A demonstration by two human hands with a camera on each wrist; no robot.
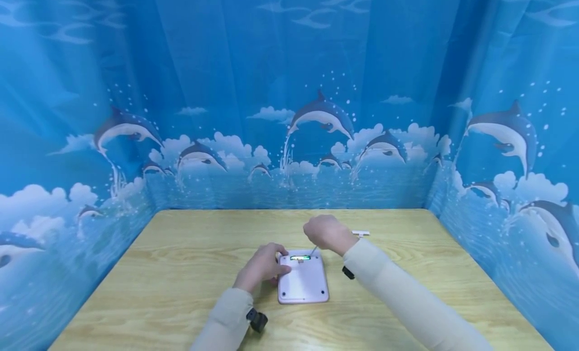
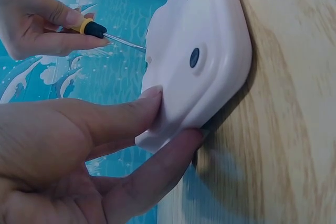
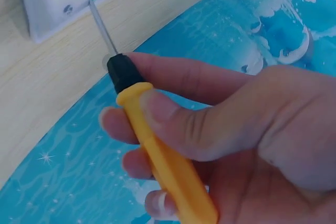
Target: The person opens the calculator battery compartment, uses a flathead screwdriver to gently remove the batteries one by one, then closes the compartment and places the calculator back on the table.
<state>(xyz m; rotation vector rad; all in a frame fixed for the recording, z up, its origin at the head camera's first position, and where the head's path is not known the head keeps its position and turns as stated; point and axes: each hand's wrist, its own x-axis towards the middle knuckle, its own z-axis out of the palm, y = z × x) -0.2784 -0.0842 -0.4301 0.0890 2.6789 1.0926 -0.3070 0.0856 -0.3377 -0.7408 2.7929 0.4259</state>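
A pale pink calculator [image 1: 303, 284] lies face down on the table, its battery slot uncovered and a green battery [image 1: 298, 258] in it. At its left edge my left hand [image 1: 262, 265] pinches the casing, thumb on the back face and fingers around the side. My right hand [image 1: 329, 233] grips a screwdriver [image 3: 165, 156] with a yellow and black handle. The thin metal shaft slants down, and its tip is right at one end of the battery in the right wrist view. A dark rubber foot [image 2: 195, 57] shows on the calculator's back in the left wrist view.
A small white cover piece [image 1: 361, 233] lies on the wooden table [image 1: 190, 270] beyond the right forearm. A blue curtain [image 1: 253, 64] with dolphins hangs around the table's back and sides. Each wrist wears a small black camera [image 1: 257, 321].
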